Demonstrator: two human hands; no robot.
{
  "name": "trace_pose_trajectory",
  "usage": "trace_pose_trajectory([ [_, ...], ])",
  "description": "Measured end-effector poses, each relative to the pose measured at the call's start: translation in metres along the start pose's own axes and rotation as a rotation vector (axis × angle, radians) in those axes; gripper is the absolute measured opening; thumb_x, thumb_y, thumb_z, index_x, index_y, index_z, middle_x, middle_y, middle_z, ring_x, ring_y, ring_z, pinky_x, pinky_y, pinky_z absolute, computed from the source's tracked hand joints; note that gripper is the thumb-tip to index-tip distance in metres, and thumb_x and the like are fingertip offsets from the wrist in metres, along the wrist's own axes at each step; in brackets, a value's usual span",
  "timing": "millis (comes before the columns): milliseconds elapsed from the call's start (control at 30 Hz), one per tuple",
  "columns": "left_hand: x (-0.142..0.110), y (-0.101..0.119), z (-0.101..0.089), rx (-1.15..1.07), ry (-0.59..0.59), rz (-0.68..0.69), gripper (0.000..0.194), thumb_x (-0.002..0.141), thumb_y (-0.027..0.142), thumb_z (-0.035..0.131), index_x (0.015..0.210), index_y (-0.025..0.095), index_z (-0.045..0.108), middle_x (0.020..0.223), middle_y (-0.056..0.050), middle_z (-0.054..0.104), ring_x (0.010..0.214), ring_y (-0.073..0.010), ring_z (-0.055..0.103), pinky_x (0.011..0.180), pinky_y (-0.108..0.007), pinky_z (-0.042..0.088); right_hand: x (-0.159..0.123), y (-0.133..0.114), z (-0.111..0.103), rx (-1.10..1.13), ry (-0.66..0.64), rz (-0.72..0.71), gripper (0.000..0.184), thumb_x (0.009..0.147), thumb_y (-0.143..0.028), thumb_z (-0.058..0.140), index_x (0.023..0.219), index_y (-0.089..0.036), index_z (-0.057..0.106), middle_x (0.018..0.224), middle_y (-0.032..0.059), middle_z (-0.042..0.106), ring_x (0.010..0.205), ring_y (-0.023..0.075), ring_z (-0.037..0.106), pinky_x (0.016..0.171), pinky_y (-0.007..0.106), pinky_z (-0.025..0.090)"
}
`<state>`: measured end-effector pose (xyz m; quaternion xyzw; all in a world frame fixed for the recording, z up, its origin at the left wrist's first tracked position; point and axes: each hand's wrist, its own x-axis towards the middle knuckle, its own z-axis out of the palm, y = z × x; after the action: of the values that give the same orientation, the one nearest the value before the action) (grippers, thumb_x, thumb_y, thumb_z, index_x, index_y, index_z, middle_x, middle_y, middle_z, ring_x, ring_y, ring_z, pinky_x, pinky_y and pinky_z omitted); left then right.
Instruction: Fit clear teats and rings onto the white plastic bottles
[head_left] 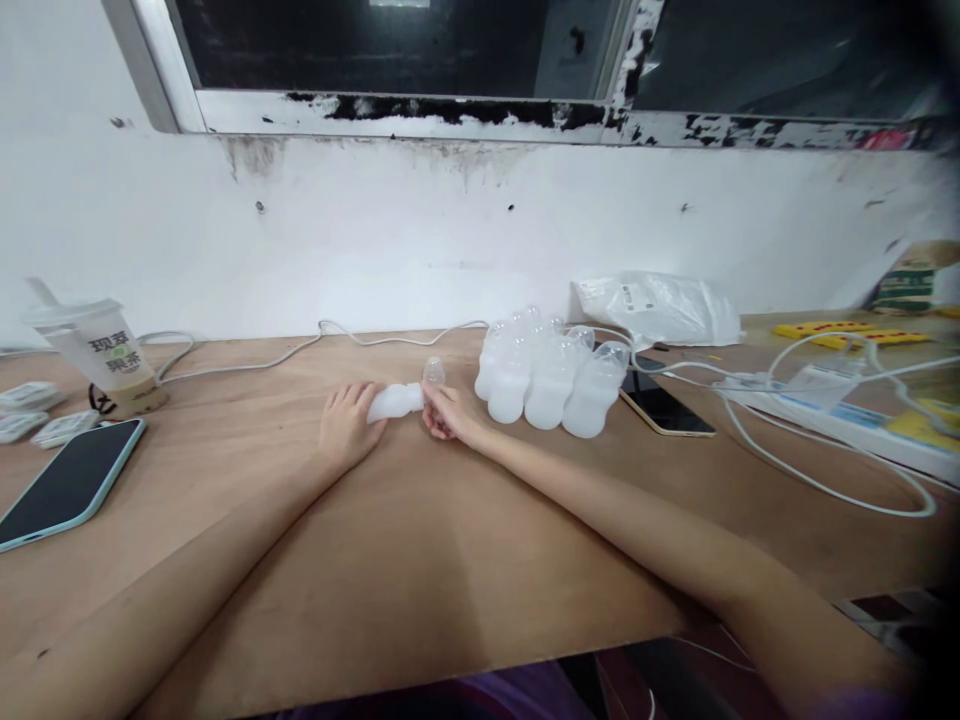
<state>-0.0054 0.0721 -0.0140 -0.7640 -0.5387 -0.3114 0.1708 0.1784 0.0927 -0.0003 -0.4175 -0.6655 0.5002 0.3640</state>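
A small frosted-white plastic bottle lies on its side above the wooden table, its neck pointing right. My left hand is wrapped around its base end. At the neck, my right hand has its fingers closed around a clear domed cap, whose tip sticks up above the fingers. The cap is beside the bottle's mouth; whether they touch is hidden by my fingers. Just right of my right hand stands a cluster of several similar frosted bottles with clear domed tops.
A drink cup with straw, white adapters and a phone are on the left. On the right lie a dark phone, a plastic bag, a power strip and looped white cables. The wall closes off the back.
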Motion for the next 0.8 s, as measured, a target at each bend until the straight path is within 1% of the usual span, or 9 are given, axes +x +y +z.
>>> trace_pose_trajectory([
  [67,0.002,-0.002,0.001,-0.093,-0.032,-0.190,0.041,0.071,0.041,0.053,0.104,0.018,0.047,0.097,-0.008,0.059,0.087,-0.0244,0.054,0.074,-0.034,0.041,0.004,0.007,-0.001,-0.122,0.188,-0.174,0.033,0.085,-0.044,0.025,0.093,-0.018,0.045,0.062,-0.0022,0.049,0.042,0.0065,0.045,0.041,0.018,0.036],
  [133,0.004,-0.005,0.000,-0.196,-0.062,-0.334,0.046,0.072,0.049,0.049,0.104,0.015,0.046,0.093,-0.009,0.060,0.082,-0.0240,0.057,0.066,-0.031,0.042,0.011,0.014,-0.005,-0.376,0.361,-0.385,0.031,0.084,-0.036,0.030,0.107,-0.017,0.041,0.081,0.0036,0.054,0.066,0.0121,0.054,0.064,0.026,0.045],
  [167,0.005,-0.006,-0.001,-0.234,-0.064,-0.373,0.047,0.073,0.050,0.047,0.103,0.014,0.046,0.092,-0.010,0.060,0.080,-0.0240,0.057,0.064,-0.031,0.043,0.015,0.017,-0.007,-0.524,0.411,-0.470,0.034,0.082,-0.031,0.034,0.112,-0.015,0.039,0.093,0.0085,0.053,0.082,0.0163,0.054,0.076,0.032,0.043],
  [233,0.005,-0.007,-0.002,-0.275,-0.057,-0.377,0.046,0.073,0.050,0.046,0.102,0.014,0.046,0.092,-0.010,0.060,0.081,-0.0246,0.057,0.063,-0.031,0.043,0.026,0.021,-0.010,-0.776,0.435,-0.562,0.044,0.077,-0.022,0.041,0.118,-0.008,0.035,0.115,0.0167,0.043,0.109,0.0233,0.040,0.093,0.038,0.033],
  [333,0.004,-0.006,-0.001,-0.291,-0.063,-0.328,0.045,0.072,0.050,0.048,0.102,0.016,0.046,0.093,-0.009,0.060,0.082,-0.0250,0.057,0.064,-0.033,0.044,0.045,0.024,-0.010,-0.980,0.439,-0.511,0.051,0.074,-0.015,0.041,0.123,-0.004,0.032,0.127,0.0201,0.030,0.122,0.0278,0.023,0.100,0.042,0.023],
  [433,0.003,-0.006,0.002,-0.292,-0.099,-0.283,0.044,0.071,0.051,0.048,0.101,0.018,0.046,0.094,-0.008,0.060,0.082,-0.0248,0.058,0.065,-0.033,0.045,0.057,0.025,-0.007,-1.037,0.367,-0.383,0.046,0.075,-0.014,0.040,0.120,-0.002,0.037,0.127,0.0226,0.029,0.119,0.0296,0.028,0.098,0.044,0.025],
  [500,0.002,-0.008,0.004,-0.290,-0.106,-0.264,0.044,0.072,0.051,0.048,0.100,0.018,0.047,0.093,-0.008,0.060,0.082,-0.0244,0.058,0.065,-0.033,0.045,0.054,0.025,-0.005,-1.041,0.266,-0.414,0.041,0.076,-0.013,0.038,0.116,-0.004,0.042,0.126,0.0218,0.030,0.116,0.0277,0.033,0.096,0.041,0.029],
  [667,0.001,-0.011,0.008,-0.297,-0.062,-0.222,0.043,0.072,0.050,0.048,0.100,0.017,0.047,0.091,-0.007,0.060,0.081,-0.0224,0.058,0.065,-0.031,0.045,0.001,0.018,-0.001,-0.979,0.075,-0.645,0.041,0.078,-0.013,0.038,0.119,-0.015,0.039,0.121,0.0138,0.036,0.109,0.0210,0.040,0.092,0.037,0.035],
  [800,0.000,-0.010,0.010,-0.298,-0.069,-0.197,0.045,0.072,0.052,0.048,0.101,0.018,0.046,0.090,-0.006,0.060,0.079,-0.0217,0.058,0.064,-0.030,0.044,-0.040,0.011,-0.001,-0.947,-0.041,-0.693,0.038,0.079,-0.014,0.037,0.116,-0.016,0.040,0.122,0.0118,0.034,0.106,0.0189,0.043,0.091,0.035,0.037],
])
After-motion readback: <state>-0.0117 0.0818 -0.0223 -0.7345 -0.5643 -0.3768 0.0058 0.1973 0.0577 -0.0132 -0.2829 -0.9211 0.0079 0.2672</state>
